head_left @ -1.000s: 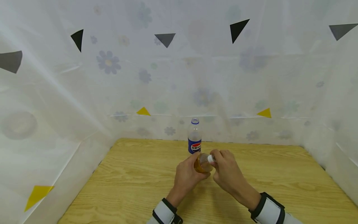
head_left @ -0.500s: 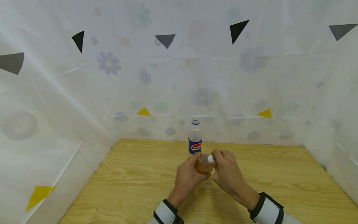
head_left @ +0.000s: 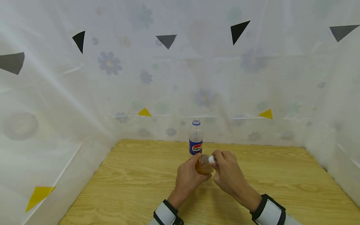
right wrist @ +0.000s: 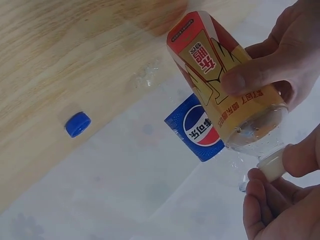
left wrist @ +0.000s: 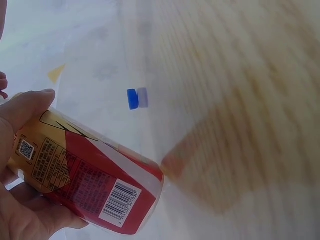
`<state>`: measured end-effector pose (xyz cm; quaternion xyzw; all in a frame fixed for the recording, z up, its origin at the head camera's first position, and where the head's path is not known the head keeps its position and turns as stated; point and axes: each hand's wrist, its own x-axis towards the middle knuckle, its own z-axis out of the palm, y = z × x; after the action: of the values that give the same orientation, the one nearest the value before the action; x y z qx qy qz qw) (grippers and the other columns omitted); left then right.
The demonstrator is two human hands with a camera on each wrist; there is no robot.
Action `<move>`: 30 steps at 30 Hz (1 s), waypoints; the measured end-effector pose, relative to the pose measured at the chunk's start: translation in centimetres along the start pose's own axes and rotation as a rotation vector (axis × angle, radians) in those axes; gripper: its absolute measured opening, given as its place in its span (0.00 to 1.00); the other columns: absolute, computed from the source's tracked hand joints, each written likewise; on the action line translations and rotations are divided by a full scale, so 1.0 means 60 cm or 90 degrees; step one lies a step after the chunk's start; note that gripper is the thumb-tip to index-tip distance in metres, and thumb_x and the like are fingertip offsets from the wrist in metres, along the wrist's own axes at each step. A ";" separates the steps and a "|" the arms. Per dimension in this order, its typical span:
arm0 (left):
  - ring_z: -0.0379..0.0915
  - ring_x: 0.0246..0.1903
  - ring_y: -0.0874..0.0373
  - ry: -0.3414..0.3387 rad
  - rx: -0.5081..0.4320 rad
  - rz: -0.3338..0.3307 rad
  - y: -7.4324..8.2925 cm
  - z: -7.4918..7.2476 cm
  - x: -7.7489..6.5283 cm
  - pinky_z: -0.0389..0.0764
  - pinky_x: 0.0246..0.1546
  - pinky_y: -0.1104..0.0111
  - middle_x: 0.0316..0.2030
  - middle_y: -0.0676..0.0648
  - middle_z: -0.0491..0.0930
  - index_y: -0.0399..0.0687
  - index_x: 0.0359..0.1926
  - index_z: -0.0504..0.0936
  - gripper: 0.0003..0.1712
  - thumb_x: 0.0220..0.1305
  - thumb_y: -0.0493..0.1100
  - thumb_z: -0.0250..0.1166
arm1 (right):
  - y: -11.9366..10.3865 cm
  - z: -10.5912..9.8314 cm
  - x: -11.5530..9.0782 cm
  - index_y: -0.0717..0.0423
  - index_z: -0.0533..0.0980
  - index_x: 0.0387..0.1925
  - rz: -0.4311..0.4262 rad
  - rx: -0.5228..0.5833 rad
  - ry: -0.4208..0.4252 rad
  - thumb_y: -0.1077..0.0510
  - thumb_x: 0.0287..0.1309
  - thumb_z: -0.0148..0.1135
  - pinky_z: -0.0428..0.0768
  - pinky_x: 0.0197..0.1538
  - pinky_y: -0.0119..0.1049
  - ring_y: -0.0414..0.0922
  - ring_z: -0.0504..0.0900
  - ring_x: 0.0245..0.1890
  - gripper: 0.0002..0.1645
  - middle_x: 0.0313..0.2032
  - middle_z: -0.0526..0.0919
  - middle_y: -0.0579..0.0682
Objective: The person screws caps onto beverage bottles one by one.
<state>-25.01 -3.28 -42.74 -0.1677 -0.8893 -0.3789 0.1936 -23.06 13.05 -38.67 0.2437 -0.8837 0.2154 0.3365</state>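
Fingers of the left hand (head_left: 189, 175) were clamped round a red-and-gold bottle (left wrist: 87, 167), held tilted just in front of the blue-labelled bottle (head_left: 196, 137). Right hand (head_left: 229, 173) fingers pinched the white cap (right wrist: 273, 164). Blue-labelled bottle stood upright, open-necked; blue cap (right wrist: 78, 124) lay apart from it.

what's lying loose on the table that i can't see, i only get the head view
Observer: A blue cap; the right wrist view shows it lying on the wooden table.
Operator: what colour is the label on the bottle in the left hand, the hand hides it from me
Observer: Mainly red and gold, going by the left wrist view.
Operator: any barcode showing on it
Observer: Yes, a barcode on the red part, near the bottle's base.
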 end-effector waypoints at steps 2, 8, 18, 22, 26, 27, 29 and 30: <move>0.85 0.49 0.56 -0.014 -0.002 -0.008 -0.001 -0.002 0.000 0.85 0.48 0.62 0.53 0.51 0.86 0.56 0.61 0.78 0.40 0.46 0.49 0.84 | 0.001 0.001 -0.001 0.60 0.75 0.38 -0.008 0.002 0.002 0.72 0.49 0.71 0.73 0.40 0.43 0.46 0.74 0.33 0.15 0.30 0.76 0.51; 0.85 0.49 0.55 -0.046 -0.015 -0.015 -0.005 -0.014 0.003 0.86 0.47 0.62 0.52 0.49 0.86 0.55 0.60 0.77 0.40 0.46 0.49 0.84 | 0.001 -0.001 -0.009 0.65 0.77 0.50 -0.014 0.014 0.004 0.63 0.58 0.70 0.77 0.43 0.47 0.48 0.78 0.37 0.20 0.36 0.82 0.53; 0.83 0.50 0.48 0.050 -0.129 -0.059 -0.016 -0.134 0.074 0.85 0.44 0.54 0.54 0.45 0.83 0.56 0.64 0.75 0.41 0.50 0.53 0.81 | 0.010 -0.015 -0.006 0.65 0.77 0.55 0.047 0.006 -0.013 0.53 0.65 0.67 0.79 0.45 0.50 0.51 0.79 0.41 0.24 0.38 0.85 0.54; 0.80 0.54 0.46 0.098 -0.169 -0.090 -0.047 -0.196 0.116 0.83 0.50 0.48 0.57 0.45 0.80 0.55 0.65 0.74 0.40 0.52 0.52 0.80 | 0.022 -0.009 -0.011 0.64 0.79 0.52 0.069 -0.004 -0.036 0.54 0.66 0.66 0.78 0.48 0.52 0.51 0.79 0.41 0.20 0.37 0.87 0.53; 0.75 0.58 0.42 0.130 -0.191 -0.138 -0.100 -0.246 0.139 0.78 0.56 0.45 0.60 0.41 0.77 0.50 0.68 0.70 0.40 0.58 0.50 0.77 | 0.032 -0.005 -0.017 0.64 0.79 0.54 0.100 -0.014 -0.071 0.53 0.67 0.64 0.77 0.50 0.55 0.53 0.80 0.42 0.20 0.39 0.87 0.55; 0.74 0.59 0.41 0.138 -0.195 -0.154 -0.114 -0.255 0.140 0.77 0.57 0.44 0.61 0.40 0.76 0.48 0.69 0.69 0.40 0.58 0.50 0.76 | 0.036 -0.004 -0.018 0.64 0.79 0.54 0.107 -0.018 -0.079 0.53 0.68 0.63 0.77 0.50 0.55 0.54 0.80 0.42 0.21 0.40 0.87 0.55; 0.72 0.62 0.40 0.150 -0.199 -0.194 -0.143 -0.269 0.139 0.75 0.60 0.42 0.63 0.38 0.74 0.46 0.70 0.67 0.42 0.60 0.50 0.75 | 0.043 -0.003 -0.021 0.64 0.78 0.55 0.120 -0.021 -0.092 0.52 0.69 0.63 0.76 0.50 0.55 0.54 0.80 0.43 0.21 0.41 0.87 0.56; 0.71 0.63 0.39 0.154 -0.203 -0.215 -0.155 -0.273 0.136 0.74 0.61 0.41 0.64 0.37 0.73 0.46 0.71 0.66 0.43 0.60 0.50 0.75 | 0.046 -0.003 -0.023 0.64 0.78 0.55 0.126 -0.022 -0.095 0.52 0.69 0.63 0.76 0.50 0.55 0.54 0.80 0.43 0.21 0.41 0.86 0.56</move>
<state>-32.70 -20.28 -34.12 0.0015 -0.8040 -0.5587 0.2036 -23.68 15.72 -40.13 0.1653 -0.9296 0.2135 0.2508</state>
